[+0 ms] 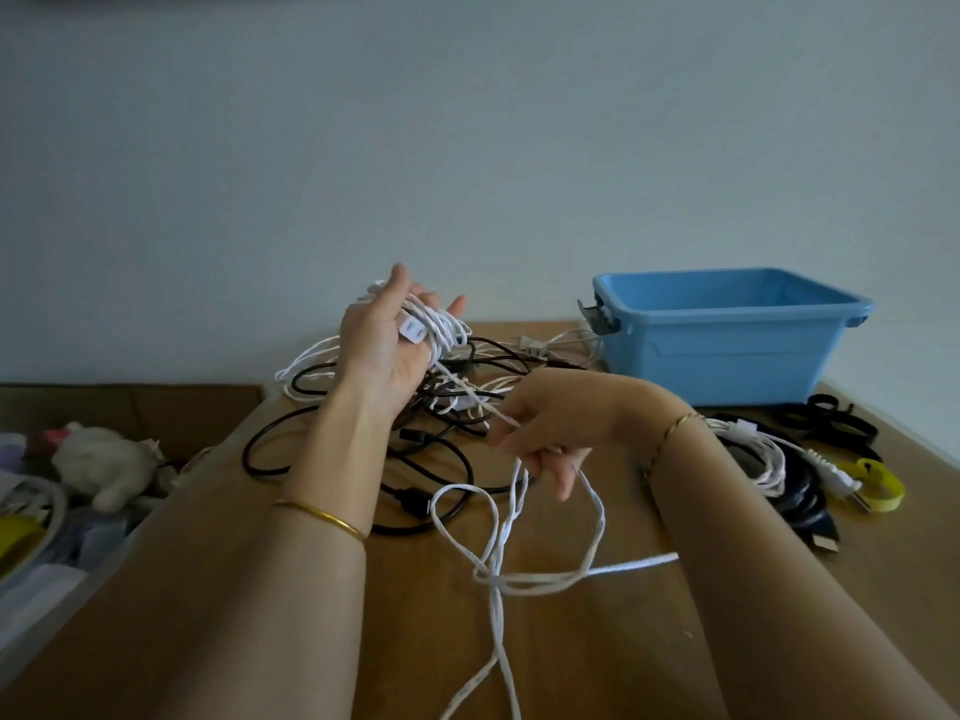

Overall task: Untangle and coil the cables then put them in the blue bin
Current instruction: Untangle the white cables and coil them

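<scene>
White cable [639,562] is wound round straight fingers of the left hand [382,350], pinched by the right hand [543,433] — its knot [493,579] could be tightened.

We find bin [727,356] on worktop [597,657] behind right grip [550,418]; cable tangle [452,392] between it and left grip [384,340]; coiled cables [763,459] right of right grip; toy [104,459] left of left grip.

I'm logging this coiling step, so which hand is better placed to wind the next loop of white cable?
Probably the right hand: it pinches the loose white cable, while the left hand is wrapped in its coils.
</scene>
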The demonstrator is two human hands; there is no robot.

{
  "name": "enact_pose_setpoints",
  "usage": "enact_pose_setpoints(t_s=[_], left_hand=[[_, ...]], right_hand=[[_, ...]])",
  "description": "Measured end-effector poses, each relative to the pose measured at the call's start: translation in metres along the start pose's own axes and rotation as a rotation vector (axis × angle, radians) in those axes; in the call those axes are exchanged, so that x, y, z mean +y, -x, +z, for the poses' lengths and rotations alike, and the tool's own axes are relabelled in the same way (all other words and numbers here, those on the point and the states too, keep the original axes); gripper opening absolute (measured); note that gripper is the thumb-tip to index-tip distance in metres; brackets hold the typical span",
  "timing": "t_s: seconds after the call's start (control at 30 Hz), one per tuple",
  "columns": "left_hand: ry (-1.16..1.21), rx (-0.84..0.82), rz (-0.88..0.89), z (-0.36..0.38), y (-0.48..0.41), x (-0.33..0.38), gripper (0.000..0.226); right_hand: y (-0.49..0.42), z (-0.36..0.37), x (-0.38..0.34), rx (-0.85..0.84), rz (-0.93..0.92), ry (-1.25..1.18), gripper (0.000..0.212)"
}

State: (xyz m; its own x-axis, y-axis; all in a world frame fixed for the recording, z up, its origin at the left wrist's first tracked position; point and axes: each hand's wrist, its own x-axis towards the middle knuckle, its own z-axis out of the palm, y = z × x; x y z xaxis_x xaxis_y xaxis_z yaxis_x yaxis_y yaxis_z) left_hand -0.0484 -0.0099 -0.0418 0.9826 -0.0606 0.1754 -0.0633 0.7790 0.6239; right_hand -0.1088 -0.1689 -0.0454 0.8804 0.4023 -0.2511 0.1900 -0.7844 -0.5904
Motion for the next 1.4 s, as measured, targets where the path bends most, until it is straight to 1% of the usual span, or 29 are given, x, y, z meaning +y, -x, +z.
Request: enact_pose_setpoints(t_s=[0.03,0.07,0.13,0.2,0.23,0.27,0.3,0.37,0.4,0.43,0.47,0.5,0.53,0.57,0.63,0.7,0.73,0.77,0.8,0.83,0.87,0.93,1.0,1.07,1.17,1.23,1.3,1.4], left_hand=[[-0.143,0.030,0.048,-0.002,-0.001,0.000,0.023],[-0.347,0.041,0.123,-0.006,-0.003,-0.001,0.019],[-0.827,-0.038,0.250,-0.009,-0.003,-0.005,0.007],[-1.197,-0.181,0.244,-0.005,0.003,-0.012,0.013],[-1.321,-0.258,0.222,-0.001,0.008,-0.014,0.014],[-1.387,-0.330,0.188,0.006,0.014,-0.015,0.015],[-1.390,-0.405,0.117,0.012,0.019,-0.015,0.027],[-1.209,-0.531,-0.102,0.017,0.026,-0.013,0.060],[-1.149,-0.583,-0.168,0.020,0.028,-0.012,0.067],[-1.150,-0.635,-0.183,0.022,0.031,-0.012,0.063],[-1.166,-0.678,-0.186,0.024,0.034,-0.012,0.051],[-1.158,-0.686,-0.192,0.026,0.035,-0.013,0.037],[-1.115,-0.659,-0.227,0.028,0.036,-0.013,0.026],[-1.045,-0.629,-0.289,0.027,0.036,-0.011,0.022],[-0.796,-0.638,-0.452,0.024,0.034,-0.005,0.024],[-0.458,-0.725,-0.607,0.020,0.028,0.006,0.024],[-0.249,-0.796,-0.684,0.017,0.022,0.011,0.023],[-0.059,-0.828,-0.743,0.014,0.017,0.016,0.023],[0.074,-0.812,-0.755,0.012,0.015,0.018,0.024],[0.152,-0.762,-0.733,0.012,0.013,0.018,0.026],[0.194,-0.674,-0.686,0.013,0.013,0.017,0.030],[0.228,-0.439,-0.502,0.016,0.015,0.012,0.039],[0.216,-0.281,-0.294,0.018,0.016,0.008,0.042],[0.237,-0.207,-0.187,0.019,0.016,0.009,0.035],[0.238,-0.085,-0.107,0.019,0.012,0.006,0.022],[0.091,-0.023,-0.051,0.022,0.012,-0.002,0.020],[-0.155,0.018,0.071,0.023,0.009,-0.009,0.020],[-0.509,-0.019,0.290,0.016,0.003,-0.009,0.026]], right_hand=[[0.003,-0.002,-0.002,-0.013,-0.003,0.046,0.019],[0.008,-0.006,-0.005,0.020,-0.018,0.108,0.019],[0.018,-0.015,-0.010,0.176,-0.071,0.212,0.019],[0.026,-0.023,-0.011,0.333,-0.107,0.137,0.024],[0.029,-0.026,-0.011,0.405,-0.122,0.075,0.024],[0.032,-0.029,-0.011,0.477,-0.139,0.024,0.023],[0.034,-0.030,-0.010,0.551,-0.161,-0.026,0.019],[0.038,-0.033,-0.008,0.688,-0.225,-0.105,0.008],[0.039,-0.035,-0.007,0.745,-0.250,-0.119,0.011],[0.039,-0.036,-0.005,0.793,-0.267,-0.127,0.012],[0.038,-0.037,-0.003,0.833,-0.276,-0.138,0.010],[0.037,-0.038,-0.001,0.864,-0.285,-0.148,0.009],[0.035,-0.038,0.000,0.886,-0.294,-0.157,0.007],[0.032,-0.037,0.003,0.902,-0.302,-0.168,0.006],[0.025,-0.034,0.010,0.919,-0.288,-0.189,0.006],[0.019,-0.030,0.021,0.897,-0.228,-0.218,0.010],[0.017,-0.029,0.026,0.863,-0.199,-0.240,0.012],[0.016,-0.026,0.029,0.814,-0.184,-0.274,0.011],[0.016,-0.024,0.030,0.753,-0.181,-0.314,0.010],[0.015,-0.022,0.030,0.684,-0.183,-0.333,0.008],[0.014,-0.020,0.028,0.608,-0.180,-0.325,0.008],[0.013,-0.016,0.021,0.457,-0.152,-0.279,0.007],[0.014,-0.016,0.016,0.330,-0.103,-0.223,0.007],[0.016,-0.017,0.014,0.242,-0.063,-0.149,0.013],[0.020,-0.017,0.008,0.192,-0.012,-0.035,0.017],[0.021,-0.017,0.000,0.177,0.027,0.119,0.017],[0.028,-0.018,-0.008,0.154,0.064,0.230,0.025],[0.043,-0.023,-0.011,0.154,0.103,0.237,0.024]])
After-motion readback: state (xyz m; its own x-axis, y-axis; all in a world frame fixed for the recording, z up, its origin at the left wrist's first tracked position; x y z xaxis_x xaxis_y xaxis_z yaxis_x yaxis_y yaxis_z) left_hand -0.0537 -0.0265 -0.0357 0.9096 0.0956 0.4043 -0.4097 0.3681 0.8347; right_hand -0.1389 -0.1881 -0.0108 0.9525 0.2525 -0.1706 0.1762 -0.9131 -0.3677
